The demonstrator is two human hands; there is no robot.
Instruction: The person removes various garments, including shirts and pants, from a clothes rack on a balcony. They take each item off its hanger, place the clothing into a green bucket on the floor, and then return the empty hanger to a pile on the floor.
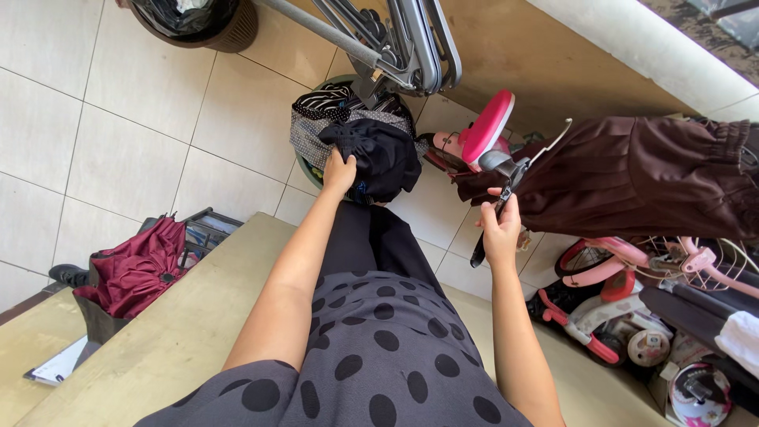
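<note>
Floor: pale tiles [103,134]. Top left: dark bin w/ black liner [198,20]. Lower left: folded maroon umbrella [134,269] beside a small rack [207,229]; black shoe [67,274] nearby. Right: pink kids' bike [632,261], pink-and-white scooter [589,316]. Top centre: metal frame [395,39].

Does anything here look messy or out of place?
Somewhat. The laundry basket is heaped so full that dark clothes spill over its rim, where the left hand reaches in. The right hand holds a brown garment on a hanger. A maroon umbrella lies loosely folded, and a kids' bike is tipped over.
</note>
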